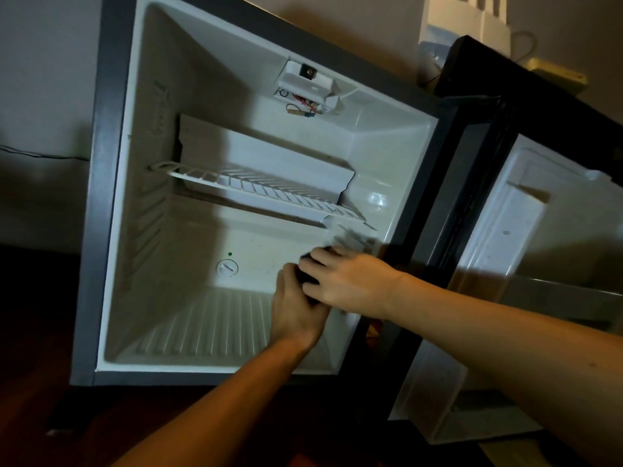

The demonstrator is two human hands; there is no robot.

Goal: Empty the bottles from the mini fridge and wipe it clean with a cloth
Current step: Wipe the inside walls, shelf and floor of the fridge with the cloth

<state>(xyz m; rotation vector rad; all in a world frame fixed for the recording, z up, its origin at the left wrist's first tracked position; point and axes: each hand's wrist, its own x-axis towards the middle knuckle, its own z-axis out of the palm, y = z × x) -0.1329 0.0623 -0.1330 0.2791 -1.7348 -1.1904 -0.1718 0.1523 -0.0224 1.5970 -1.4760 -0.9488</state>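
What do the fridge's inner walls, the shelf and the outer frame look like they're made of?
Inner walls: white moulded plastic, slightly glossy, judging by rounded corners and ribbed sides.
Shelf: thin parallel bars, probably white-coated wire.
Outer frame: grey with a dull sheen, likely painted or brushed metal, though it could be plastic.

The mini fridge [111, 230] had a matt grey metal shell, a smooth, faintly glossy white plastic liner, and a white-coated wire shelf [256, 187].

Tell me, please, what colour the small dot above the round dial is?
Green: the small dot on the fridge's white back wall, head view.
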